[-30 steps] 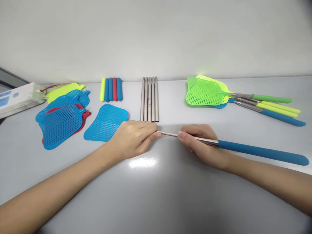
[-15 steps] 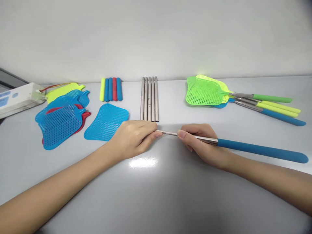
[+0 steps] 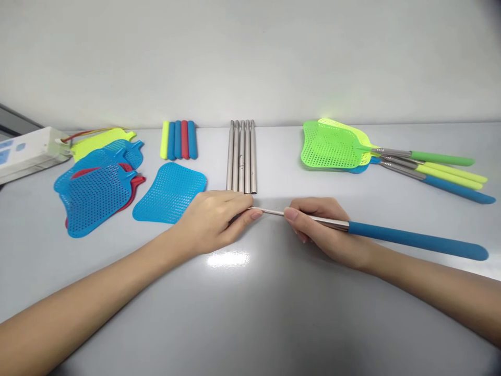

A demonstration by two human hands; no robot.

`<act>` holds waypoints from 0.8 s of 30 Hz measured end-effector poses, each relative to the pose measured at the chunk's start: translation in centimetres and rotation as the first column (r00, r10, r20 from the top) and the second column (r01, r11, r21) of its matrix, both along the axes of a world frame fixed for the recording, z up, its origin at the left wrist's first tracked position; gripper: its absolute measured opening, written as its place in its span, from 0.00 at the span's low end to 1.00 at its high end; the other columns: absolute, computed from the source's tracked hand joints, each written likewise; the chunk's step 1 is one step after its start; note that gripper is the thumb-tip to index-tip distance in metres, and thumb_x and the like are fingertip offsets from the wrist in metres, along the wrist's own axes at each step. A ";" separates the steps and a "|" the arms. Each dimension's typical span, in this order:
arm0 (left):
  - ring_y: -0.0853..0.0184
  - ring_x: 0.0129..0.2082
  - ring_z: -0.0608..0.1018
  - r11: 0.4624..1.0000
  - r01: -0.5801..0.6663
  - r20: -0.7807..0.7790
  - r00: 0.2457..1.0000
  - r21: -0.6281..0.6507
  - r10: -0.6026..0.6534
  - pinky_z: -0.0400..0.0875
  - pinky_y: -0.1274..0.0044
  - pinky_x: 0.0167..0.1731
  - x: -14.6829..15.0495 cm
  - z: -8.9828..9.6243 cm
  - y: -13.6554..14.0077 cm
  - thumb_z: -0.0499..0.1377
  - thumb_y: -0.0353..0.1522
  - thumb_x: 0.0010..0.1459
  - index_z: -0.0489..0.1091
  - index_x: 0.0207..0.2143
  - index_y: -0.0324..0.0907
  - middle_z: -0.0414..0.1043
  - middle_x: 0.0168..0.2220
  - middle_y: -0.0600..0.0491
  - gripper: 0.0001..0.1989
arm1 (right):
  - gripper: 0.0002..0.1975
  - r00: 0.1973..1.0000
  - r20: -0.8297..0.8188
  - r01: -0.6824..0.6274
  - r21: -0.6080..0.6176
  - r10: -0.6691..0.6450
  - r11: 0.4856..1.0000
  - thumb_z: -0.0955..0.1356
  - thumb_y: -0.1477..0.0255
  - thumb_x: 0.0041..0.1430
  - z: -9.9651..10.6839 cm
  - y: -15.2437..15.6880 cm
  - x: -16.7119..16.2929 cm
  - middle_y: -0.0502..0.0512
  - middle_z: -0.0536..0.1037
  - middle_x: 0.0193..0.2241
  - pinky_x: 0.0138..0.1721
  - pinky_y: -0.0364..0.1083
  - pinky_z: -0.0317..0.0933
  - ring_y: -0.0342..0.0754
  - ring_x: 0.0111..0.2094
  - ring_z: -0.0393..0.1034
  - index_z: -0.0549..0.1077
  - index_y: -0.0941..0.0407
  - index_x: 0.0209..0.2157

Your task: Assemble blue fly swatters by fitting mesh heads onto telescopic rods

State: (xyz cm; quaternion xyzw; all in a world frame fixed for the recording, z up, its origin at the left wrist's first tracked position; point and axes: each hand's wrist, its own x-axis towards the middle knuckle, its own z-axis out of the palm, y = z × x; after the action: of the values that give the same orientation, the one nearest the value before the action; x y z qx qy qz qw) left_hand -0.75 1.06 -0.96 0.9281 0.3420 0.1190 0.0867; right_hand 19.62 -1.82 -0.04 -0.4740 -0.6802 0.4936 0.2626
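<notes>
My left hand (image 3: 219,219) is closed over the neck end of a blue fly swatter head (image 3: 170,193), whose mesh blade sticks out to the left. At its thumb and forefinger the thin tip of a telescopic metal rod (image 3: 274,212) goes in; where the two parts meet is hidden. My right hand (image 3: 323,224) grips this rod, with the thumb along its thinner section. From the rod's thick end a blue foam handle (image 3: 418,241) runs out to the right, above my forearm.
Loose swatter heads in yellow, blue (image 3: 97,201) and red overlap at the left, beside a white box (image 3: 33,155). Several foam grips (image 3: 178,140) and metal rods (image 3: 241,156) lie in rows at the back. Complete fly swatters (image 3: 332,146) are piled at the right.
The view has shifted slightly. Both hands keep their hold, and the rod and swatter head stay in nearly the same position between them.
</notes>
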 end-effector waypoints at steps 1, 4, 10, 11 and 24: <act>0.73 0.19 0.63 1.000 -0.001 -0.002 1.000 -0.003 0.001 0.53 0.80 0.19 0.0 0.0 0.0 0.44 0.35 0.59 0.57 0.21 0.40 0.58 0.18 0.57 0.14 | 0.19 1.000 0.000 -0.003 -0.001 0.003 1.000 0.59 0.66 0.57 0.0 0.0 0.0 0.45 0.56 0.14 0.19 0.39 0.44 0.37 0.18 0.51 0.59 0.58 0.15; 0.73 0.19 0.63 1.000 -0.004 -0.010 1.000 -0.013 0.004 0.54 0.80 0.20 0.0 0.1 0.0 0.44 0.35 0.59 0.57 0.22 0.40 0.59 0.18 0.57 0.14 | 0.19 1.000 -0.001 -0.014 -0.004 0.014 1.000 0.59 0.66 0.57 0.1 0.0 -0.1 0.45 0.56 0.14 0.19 0.39 0.45 0.37 0.18 0.51 0.59 0.58 0.15; 0.73 0.19 0.63 1.000 0.000 -0.002 1.000 -0.003 0.000 0.54 0.81 0.20 -0.1 0.1 0.0 0.45 0.35 0.59 0.58 0.22 0.40 0.59 0.19 0.56 0.14 | 0.18 1.000 -0.007 -0.015 -0.009 0.015 1.000 0.59 0.67 0.57 0.1 0.1 -0.1 0.45 0.57 0.14 0.19 0.38 0.45 0.37 0.18 0.51 0.59 0.59 0.15; 0.73 0.19 0.63 1.000 0.000 -0.003 1.000 -0.004 0.000 0.54 0.81 0.20 -0.1 0.0 0.0 0.45 0.35 0.59 0.58 0.22 0.40 0.59 0.19 0.56 0.14 | 0.18 1.000 -0.009 -0.016 -0.011 0.016 1.000 0.59 0.67 0.57 0.1 0.1 -0.1 0.45 0.57 0.14 0.19 0.38 0.45 0.37 0.18 0.51 0.60 0.59 0.15; 0.72 0.21 0.65 0.999 -0.015 0.001 1.000 -0.033 0.015 0.55 0.81 0.21 -0.1 -0.1 0.0 0.44 0.36 0.58 0.61 0.24 0.40 0.61 0.19 0.56 0.14 | 0.18 1.000 -0.024 -0.013 -0.010 0.013 1.000 0.59 0.67 0.57 0.0 0.0 -0.1 0.45 0.58 0.14 0.19 0.38 0.46 0.37 0.18 0.52 0.60 0.59 0.16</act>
State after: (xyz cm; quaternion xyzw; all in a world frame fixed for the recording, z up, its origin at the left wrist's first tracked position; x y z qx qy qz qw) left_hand -0.83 1.07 -1.03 0.9239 0.3507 0.1145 0.1015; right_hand 19.54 -1.83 0.00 -0.4648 -0.6776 0.5043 0.2653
